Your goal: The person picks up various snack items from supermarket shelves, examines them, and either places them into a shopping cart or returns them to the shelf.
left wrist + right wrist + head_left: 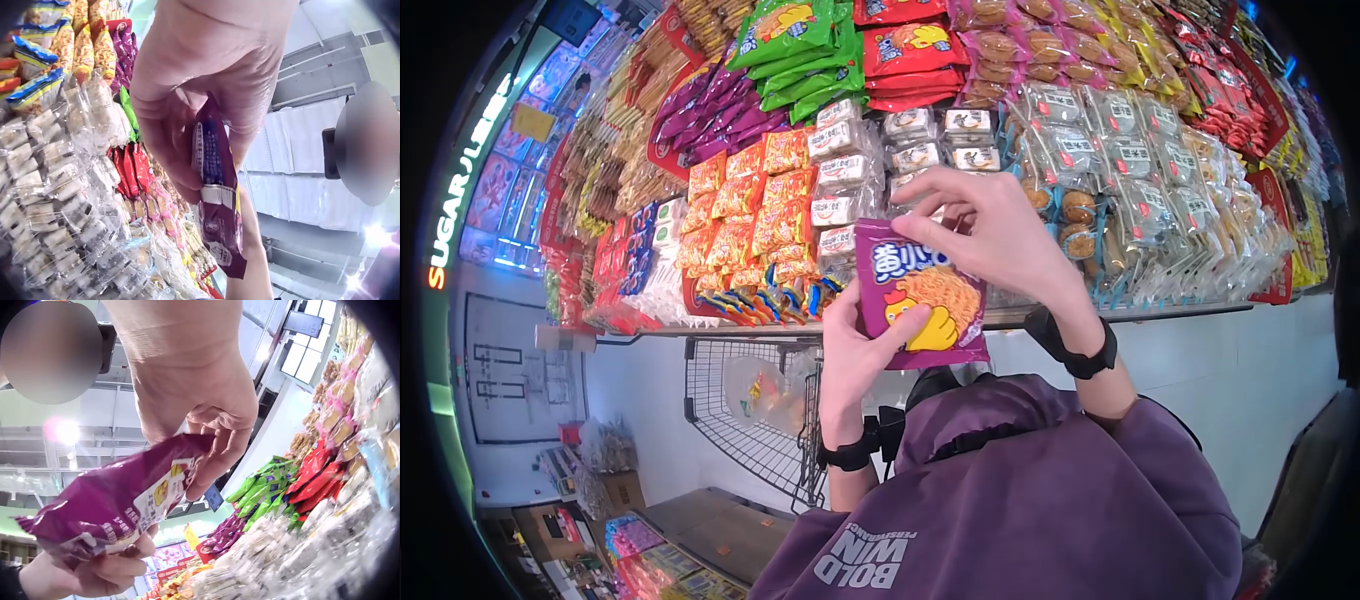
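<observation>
A purple noodle-snack packet point(930, 305) with a yellow chick print is held upright over the shelf edge. The left hand point(862, 345) grips its lower left side, thumb across the front. The right hand point(990, 225) pinches the top left corner between thumb and fingers. In the left wrist view the packet point(219, 200) appears edge-on below the left hand point(200, 81). In the right wrist view the packet's back point(119, 494) shows, with the right hand point(194, 394) at one end and the left hand point(94, 575) at the other.
Behind the hands a display holds orange packets point(780, 215), green packets point(800, 60), red packets point(910, 55), purple packets point(715, 110) and clear-wrapped snacks point(1130, 150). Below the shelf edge stands a wire shopping cart point(735, 400) with plastic bags inside.
</observation>
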Tool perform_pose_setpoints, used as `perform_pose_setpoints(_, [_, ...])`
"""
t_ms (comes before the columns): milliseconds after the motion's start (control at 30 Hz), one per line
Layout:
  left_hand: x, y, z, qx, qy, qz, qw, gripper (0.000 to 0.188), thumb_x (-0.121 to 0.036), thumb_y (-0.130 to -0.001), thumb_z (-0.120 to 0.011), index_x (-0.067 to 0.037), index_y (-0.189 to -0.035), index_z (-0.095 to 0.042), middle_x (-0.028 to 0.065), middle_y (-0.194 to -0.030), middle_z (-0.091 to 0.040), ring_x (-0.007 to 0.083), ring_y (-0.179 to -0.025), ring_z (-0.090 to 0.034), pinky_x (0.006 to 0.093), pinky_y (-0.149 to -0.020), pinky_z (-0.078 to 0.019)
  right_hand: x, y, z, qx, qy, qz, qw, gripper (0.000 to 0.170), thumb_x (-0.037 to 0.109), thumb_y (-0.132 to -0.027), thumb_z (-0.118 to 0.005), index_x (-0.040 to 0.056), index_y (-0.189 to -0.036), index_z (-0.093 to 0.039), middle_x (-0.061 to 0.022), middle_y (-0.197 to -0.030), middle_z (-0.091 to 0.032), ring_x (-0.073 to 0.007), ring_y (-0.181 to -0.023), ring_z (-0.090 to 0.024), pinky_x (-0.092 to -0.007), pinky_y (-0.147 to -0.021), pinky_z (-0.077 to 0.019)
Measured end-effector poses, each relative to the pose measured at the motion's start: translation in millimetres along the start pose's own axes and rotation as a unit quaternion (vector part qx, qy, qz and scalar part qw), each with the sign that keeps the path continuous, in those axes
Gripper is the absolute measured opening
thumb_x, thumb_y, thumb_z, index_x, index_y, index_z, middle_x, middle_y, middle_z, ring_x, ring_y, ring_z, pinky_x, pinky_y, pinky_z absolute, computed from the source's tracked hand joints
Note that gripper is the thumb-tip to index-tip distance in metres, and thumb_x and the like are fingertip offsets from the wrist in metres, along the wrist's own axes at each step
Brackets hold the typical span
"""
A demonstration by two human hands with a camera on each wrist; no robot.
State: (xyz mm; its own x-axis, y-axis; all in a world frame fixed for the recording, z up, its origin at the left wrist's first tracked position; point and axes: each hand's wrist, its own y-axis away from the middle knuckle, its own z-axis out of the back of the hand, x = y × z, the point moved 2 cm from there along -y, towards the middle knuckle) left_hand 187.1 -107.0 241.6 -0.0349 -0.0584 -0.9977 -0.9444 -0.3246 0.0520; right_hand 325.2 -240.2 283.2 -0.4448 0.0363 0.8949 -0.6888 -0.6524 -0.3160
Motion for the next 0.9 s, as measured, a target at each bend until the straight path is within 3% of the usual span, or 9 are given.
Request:
perform_pose_setpoints(33, [3,-1,2,-0.015,0.017,-0.002,1.000,0.039,-0.001,-0.083,-0.074,0.004,-0.118,-0.058,0.0093,-0.107,-0.068,0.0128,-0.094,-0.065,0.0282,-0.085,-0.0541,0,3,7,-0.004,0.006,-0.030,1.000,0.024,0.026,-0.086,-0.071,0.0032,-0.094,-0.070,-0.0092,-0.075,-0.071,-0.0154,-0.062,-0.068,-0.0286,-0.058,-0.0519])
perform_pose_setpoints(133, [0,-2,6,-0.020,0.011,-0.030,0.999,0.038,0.000,-0.082,-0.074,0.004,-0.117,-0.058,0.0093,-0.106,-0.068,0.0131,-0.094,-0.066,0.0285,-0.085,-0.0544,-13,13,17,-0.002,0.004,-0.021,1.000,0.026,0.027,-0.085,-0.073,0.0014,-0.087,-0.071,-0.0086,-0.074,-0.071,-0.0124,-0.061,-0.066,-0.0267,-0.057,-0.0508])
perform_pose_setpoints(167, [2,-3,8,-0.016,0.006,-0.037,0.999,0.039,0.000,-0.082,-0.074,0.004,-0.117,-0.058,0.0097,-0.107,-0.068,0.0135,-0.094,-0.066,0.0289,-0.084,-0.0549,-19,15,17,-0.003,-0.014,-0.029,0.999,0.027,0.027,-0.086,-0.073,0.0001,-0.082,-0.071,-0.0071,-0.070,-0.069,-0.0087,-0.057,-0.061,-0.0246,-0.054,-0.0466])
perform_pose_setpoints(267, [-1,-2,9,-0.006,0.009,-0.035,0.999,0.041,0.000,-0.081,-0.075,0.004,-0.118,-0.058,0.0101,-0.107,-0.068,0.0141,-0.094,-0.066,0.0293,-0.084,-0.0553,-24,18,17,0.014,-0.013,-0.004,1.000,0.028,0.025,-0.089,-0.070,-0.0015,-0.080,-0.070,-0.0036,-0.060,-0.062,-0.0060,-0.053,-0.052,-0.0238,-0.050,-0.0397])
perform_pose_setpoints(467, [-5,5,9,0.010,-0.010,-0.051,0.999,0.043,0.002,-0.080,-0.075,0.005,-0.118,-0.057,0.0109,-0.107,-0.068,0.0152,-0.095,-0.066,0.0300,-0.084,-0.0557,-19,16,17,0.010,-0.026,-0.057,0.998,0.028,0.021,-0.093,-0.065,-0.0031,-0.079,-0.066,0.0001,-0.053,-0.048,-0.0048,-0.051,-0.038,-0.0266,-0.047,-0.0297])
perform_pose_setpoints(667, [0,5,12,-0.012,0.012,-0.043,0.999,0.042,0.001,-0.082,-0.074,0.004,-0.120,-0.056,0.0111,-0.108,-0.067,0.0150,-0.095,-0.066,0.0300,-0.084,-0.0557,-23,11,6,-0.012,-0.031,-0.053,0.998,0.022,0.018,-0.092,-0.065,-0.0024,-0.084,-0.065,-0.0013,-0.053,-0.050,-0.0047,-0.050,-0.036,-0.0271,-0.046,-0.0291])
perform_pose_setpoints(900, [4,1,10,-0.016,0.085,0.006,0.996,0.042,-0.002,-0.084,-0.072,0.004,-0.122,-0.055,0.0103,-0.110,-0.067,0.0139,-0.095,-0.066,0.0288,-0.084,-0.0543,-27,3,2,-0.025,-0.192,-0.086,0.977,0.013,0.016,-0.093,-0.066,0.0051,-0.098,-0.063,0.0057,-0.057,-0.058,0.0015,-0.045,-0.038,-0.0197,-0.041,-0.0246])
